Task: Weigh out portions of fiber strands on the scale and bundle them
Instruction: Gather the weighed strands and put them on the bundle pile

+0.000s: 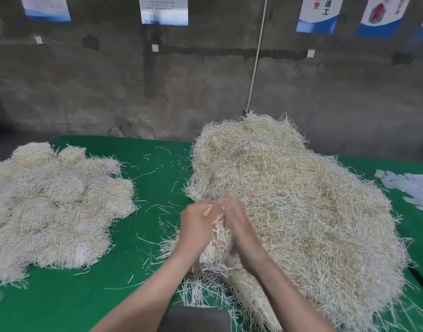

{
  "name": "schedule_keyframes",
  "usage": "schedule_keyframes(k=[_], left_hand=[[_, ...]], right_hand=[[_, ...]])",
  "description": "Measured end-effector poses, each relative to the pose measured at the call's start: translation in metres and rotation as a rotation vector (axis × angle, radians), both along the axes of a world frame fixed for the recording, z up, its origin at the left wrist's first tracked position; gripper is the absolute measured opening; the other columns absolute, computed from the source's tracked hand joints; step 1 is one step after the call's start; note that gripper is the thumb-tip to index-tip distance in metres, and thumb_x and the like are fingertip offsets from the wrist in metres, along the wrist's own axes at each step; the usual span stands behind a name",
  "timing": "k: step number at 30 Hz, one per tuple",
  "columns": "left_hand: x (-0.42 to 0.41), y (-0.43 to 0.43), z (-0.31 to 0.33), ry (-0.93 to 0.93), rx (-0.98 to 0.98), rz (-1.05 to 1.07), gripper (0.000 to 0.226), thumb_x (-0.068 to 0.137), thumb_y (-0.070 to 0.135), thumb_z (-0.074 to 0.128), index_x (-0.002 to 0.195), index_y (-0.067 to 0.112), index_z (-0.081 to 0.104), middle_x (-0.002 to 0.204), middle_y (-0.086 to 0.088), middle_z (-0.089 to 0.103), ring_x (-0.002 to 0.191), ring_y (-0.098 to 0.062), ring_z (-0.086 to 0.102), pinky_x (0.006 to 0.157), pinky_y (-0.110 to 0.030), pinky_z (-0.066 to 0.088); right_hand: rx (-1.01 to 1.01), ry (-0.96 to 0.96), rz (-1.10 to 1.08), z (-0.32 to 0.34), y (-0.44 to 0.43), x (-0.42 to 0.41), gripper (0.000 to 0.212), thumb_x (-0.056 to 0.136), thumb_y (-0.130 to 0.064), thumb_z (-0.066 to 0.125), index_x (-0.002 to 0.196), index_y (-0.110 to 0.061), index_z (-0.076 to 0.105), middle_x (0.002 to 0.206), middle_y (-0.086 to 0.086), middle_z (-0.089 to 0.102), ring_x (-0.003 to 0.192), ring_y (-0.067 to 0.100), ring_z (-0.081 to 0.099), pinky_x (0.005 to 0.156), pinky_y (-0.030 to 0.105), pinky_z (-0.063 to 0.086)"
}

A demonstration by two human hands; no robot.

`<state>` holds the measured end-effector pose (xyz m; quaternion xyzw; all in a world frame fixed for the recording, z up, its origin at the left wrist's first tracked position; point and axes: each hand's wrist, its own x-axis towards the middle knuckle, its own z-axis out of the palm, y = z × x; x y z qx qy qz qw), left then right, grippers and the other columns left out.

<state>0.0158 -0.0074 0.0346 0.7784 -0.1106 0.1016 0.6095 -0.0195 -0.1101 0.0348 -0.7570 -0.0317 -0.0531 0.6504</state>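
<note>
A big loose heap of pale fiber strands [299, 200] covers the right half of the green table [90, 298]. At its near left edge my left hand [196, 226] and my right hand [239, 226] face each other with a handful of strands [217, 243] between them. My left hand's fingers curl round the handful. My right hand lies flat against its other side with fingers straight; it is blurred. A grey flat object [196, 318], perhaps the scale, shows at the bottom edge between my forearms.
A second flatter pile of fiber strands [52, 207] lies on the left of the table. White paper strips [411, 188] lie at the right edge. Single strands are scattered over the green cloth between the piles. A concrete wall with posters stands behind.
</note>
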Motion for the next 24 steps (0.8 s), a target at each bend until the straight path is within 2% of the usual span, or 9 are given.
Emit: schedule_keyframes(k=[3, 6, 8, 9, 11, 14, 18, 21, 24], left_hand=[[-0.003, -0.005, 0.004, 0.133, -0.262, 0.069, 0.047, 0.084, 0.059, 0.046, 0.095, 0.016, 0.061, 0.097, -0.005, 0.063, 0.083, -0.009, 0.061, 0.072, -0.027, 0.051], [-0.01, 0.0, 0.004, 0.566, -0.54, -0.162, 0.066, 0.077, 0.068, 0.046, 0.133, 0.033, 0.043, 0.13, -0.004, 0.054, 0.117, -0.023, 0.056, 0.101, -0.055, 0.04], [-0.01, -0.001, 0.008, 0.662, -0.644, -0.181, 0.06, 0.08, 0.058, 0.055, 0.133, 0.032, 0.046, 0.131, -0.003, 0.054, 0.116, -0.026, 0.057, 0.101, -0.056, 0.039], [-0.005, 0.0, 0.01, 0.681, -0.69, -0.112, 0.053, 0.083, 0.05, 0.058, 0.128, 0.023, 0.053, 0.129, -0.008, 0.056, 0.115, -0.029, 0.057, 0.1, -0.053, 0.041], [0.011, 0.002, 0.012, 0.707, -0.752, 0.054, 0.026, 0.093, 0.032, 0.057, 0.098, 0.007, 0.061, 0.089, -0.013, 0.067, 0.081, -0.025, 0.067, 0.076, -0.036, 0.055], [0.009, -0.003, 0.006, 0.683, -0.647, 0.116, 0.036, 0.102, 0.021, 0.04, 0.071, 0.007, 0.051, 0.058, -0.007, 0.055, 0.044, -0.015, 0.056, 0.04, -0.019, 0.042], [-0.004, -0.02, 0.01, 0.687, -0.534, 0.005, 0.031, 0.096, 0.03, 0.052, 0.108, 0.004, 0.063, 0.095, -0.011, 0.069, 0.094, -0.027, 0.066, 0.081, -0.037, 0.053], [0.01, -0.008, 0.016, 0.651, -0.653, 0.057, 0.033, 0.101, 0.015, 0.037, 0.073, 0.005, 0.051, 0.06, -0.008, 0.047, 0.045, -0.013, 0.053, 0.044, -0.018, 0.042], [0.005, -0.013, 0.011, 0.689, -0.534, 0.036, 0.031, 0.1, 0.01, 0.031, 0.079, 0.002, 0.053, 0.075, -0.012, 0.052, 0.056, -0.014, 0.058, 0.058, -0.021, 0.051]], right_hand=[[-0.099, -0.09, -0.166, 0.001, 0.014, 0.008, 0.058, 0.079, -0.068, 0.044, 0.123, -0.033, 0.053, 0.117, -0.008, 0.062, 0.092, -0.002, 0.063, 0.073, 0.026, 0.056], [0.096, -0.047, -0.374, 0.01, -0.005, 0.022, 0.07, 0.084, -0.063, 0.038, 0.137, -0.018, 0.041, 0.13, -0.006, 0.052, 0.118, 0.007, 0.052, 0.101, 0.028, 0.041], [-0.119, -0.141, -0.462, 0.009, -0.01, 0.021, 0.057, 0.091, -0.056, 0.031, 0.127, -0.014, 0.046, 0.111, -0.019, 0.053, 0.105, -0.006, 0.053, 0.088, 0.003, 0.035], [-0.244, -0.203, -0.476, 0.001, -0.006, 0.015, 0.054, 0.091, -0.056, 0.027, 0.117, -0.015, 0.051, 0.098, -0.017, 0.054, 0.092, -0.002, 0.057, 0.073, 0.003, 0.038], [-0.453, -0.325, -0.423, -0.023, 0.016, -0.002, 0.043, 0.09, -0.061, 0.022, 0.102, -0.031, 0.05, 0.084, -0.009, 0.053, 0.072, 0.002, 0.054, 0.055, 0.011, 0.038], [-0.561, -0.407, -0.352, -0.026, 0.03, -0.002, 0.021, 0.094, -0.056, 0.024, 0.089, -0.043, 0.04, 0.078, -0.013, 0.047, 0.064, 0.0, 0.043, 0.056, 0.014, 0.032], [-0.187, -0.185, -0.497, 0.0, 0.0, 0.023, 0.022, 0.1, -0.024, 0.036, 0.082, -0.02, 0.049, 0.068, 0.004, 0.052, 0.051, 0.021, 0.041, 0.049, 0.035, 0.039], [-0.335, -0.378, -0.432, -0.013, 0.035, 0.005, 0.021, 0.099, -0.03, 0.036, 0.079, -0.034, 0.039, 0.055, -0.007, 0.045, 0.045, 0.008, 0.041, 0.042, 0.018, 0.038], [-0.3, -0.276, -0.404, -0.009, 0.02, 0.02, 0.016, 0.099, -0.024, 0.04, 0.092, -0.024, 0.055, 0.063, -0.008, 0.052, 0.05, 0.001, 0.045, 0.046, 0.016, 0.039]])
